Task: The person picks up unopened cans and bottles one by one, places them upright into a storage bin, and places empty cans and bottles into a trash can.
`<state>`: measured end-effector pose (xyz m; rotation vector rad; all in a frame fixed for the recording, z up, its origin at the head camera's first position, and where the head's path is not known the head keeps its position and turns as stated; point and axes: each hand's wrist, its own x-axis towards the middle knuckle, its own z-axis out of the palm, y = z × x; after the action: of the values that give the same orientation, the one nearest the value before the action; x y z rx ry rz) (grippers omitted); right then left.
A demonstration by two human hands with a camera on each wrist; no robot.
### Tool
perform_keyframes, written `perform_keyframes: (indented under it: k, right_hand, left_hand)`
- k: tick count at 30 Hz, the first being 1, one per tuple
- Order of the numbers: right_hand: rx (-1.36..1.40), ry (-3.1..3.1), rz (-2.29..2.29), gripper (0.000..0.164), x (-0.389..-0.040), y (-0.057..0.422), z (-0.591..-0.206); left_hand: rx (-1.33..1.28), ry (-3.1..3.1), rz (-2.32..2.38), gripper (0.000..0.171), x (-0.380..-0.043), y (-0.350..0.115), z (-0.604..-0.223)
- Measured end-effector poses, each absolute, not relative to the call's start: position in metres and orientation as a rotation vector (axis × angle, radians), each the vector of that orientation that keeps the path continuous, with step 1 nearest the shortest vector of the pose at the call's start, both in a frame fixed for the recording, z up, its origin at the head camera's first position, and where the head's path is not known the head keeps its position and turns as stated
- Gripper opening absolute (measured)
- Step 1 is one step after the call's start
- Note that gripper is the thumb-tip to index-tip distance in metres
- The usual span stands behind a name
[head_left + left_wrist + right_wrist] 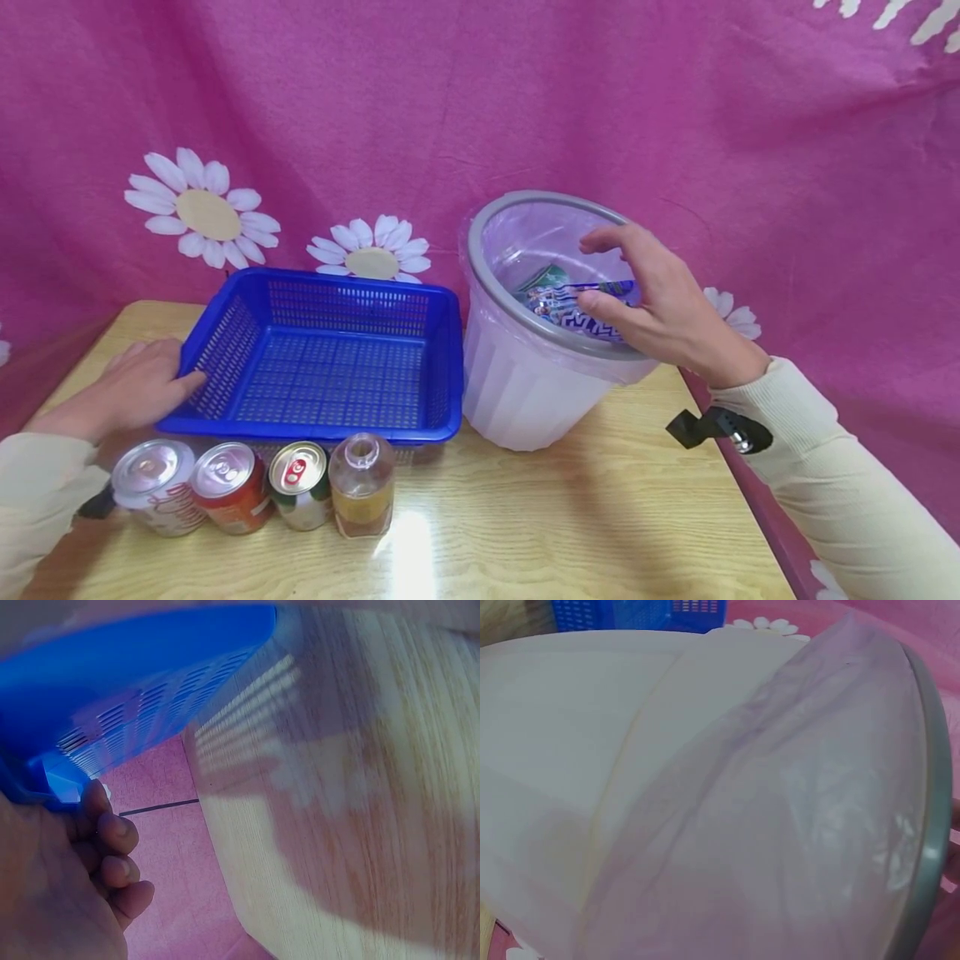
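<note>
In the head view my left hand (142, 387) grips the left rim of a blue plastic basket (322, 425), thumb over the edge. The left wrist view shows the fingers (116, 832) curled beneath the rim of the basket (150, 675). Over the mouth of a white trash bin (517, 400) my right hand (660, 304) hovers with thumb and fingers apart, holding nothing. Inside the bin, lined with a clear purplish bag, lie a purple-and-white wrapper (577, 308) and a green wrapper (547, 279). The right wrist view is mostly filled by the bin's side (705, 787).
Along the basket's front stand a white can (153, 483), an orange-red can (231, 487), a green-and-white can (300, 483) and a glass bottle (363, 487) holding amber liquid. They rest on a wooden table (600, 517). A pink flowered cloth (375, 100) hangs behind.
</note>
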<state>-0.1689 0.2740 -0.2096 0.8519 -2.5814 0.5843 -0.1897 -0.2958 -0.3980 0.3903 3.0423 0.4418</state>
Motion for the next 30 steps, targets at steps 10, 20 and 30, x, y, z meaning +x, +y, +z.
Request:
perform_keyframes:
  k: [10, 20, 30]
  right_hand:
    - [0.859, -2.573, 0.582, 0.055, -0.162, 0.275, -0.210]
    - [0.896, -2.560, 0.573, 0.055, -0.155, 0.274, -0.209]
    - [0.970, -2.513, 0.533, 0.056, -0.150, 0.272, -0.210]
  left_hand:
    - [0.383, 3.034, 0.405, 0.042, -0.190, -0.298, -0.400]
    - [0.364, 3.021, 0.416, 0.045, -0.189, -0.296, -0.399]
    - [0.367, 3.026, 0.424, 0.041, -0.189, -0.295, -0.397]
